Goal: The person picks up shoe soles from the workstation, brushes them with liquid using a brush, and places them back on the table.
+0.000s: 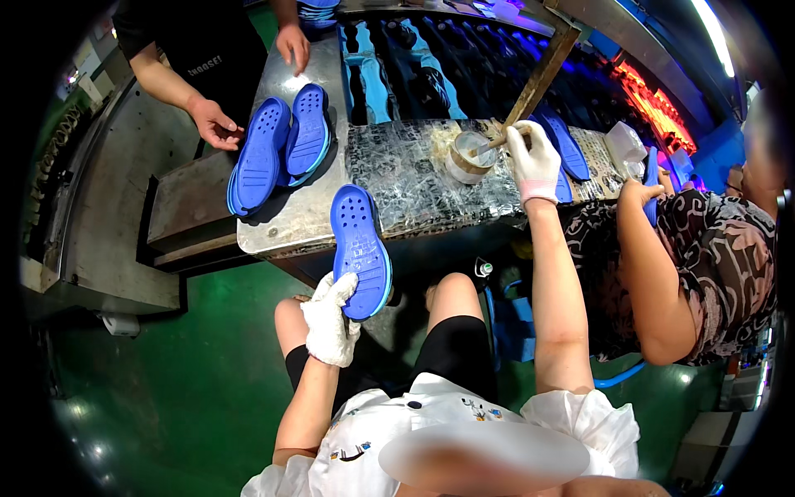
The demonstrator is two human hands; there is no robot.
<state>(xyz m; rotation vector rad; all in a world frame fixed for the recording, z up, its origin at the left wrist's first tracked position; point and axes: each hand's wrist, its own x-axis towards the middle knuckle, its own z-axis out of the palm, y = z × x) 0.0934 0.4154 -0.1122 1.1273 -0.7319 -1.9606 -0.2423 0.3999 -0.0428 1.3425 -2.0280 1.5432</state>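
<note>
My left hand (331, 319), in a white glove, grips the heel end of a blue shoe sole (358, 240) with rows of small holes and a light-blue edge. The sole is held up in front of the bench's near edge. Over the bench, my right hand (532, 157), in a white glove, pinches the handle of a brush (495, 143). The brush's lower end reaches into a clear jar (468, 161) with a brownish band around it; its tip is hard to make out.
Stacked blue soles (261, 157) lie on the metal table to the left, beside a co-worker's hands (217, 123). More soles (565, 145) lie right of my right hand. Behind runs a conveyor (414, 66) with light-blue pieces. Another person (662, 248) sits at right. A metal post (542, 73) slants over the bench.
</note>
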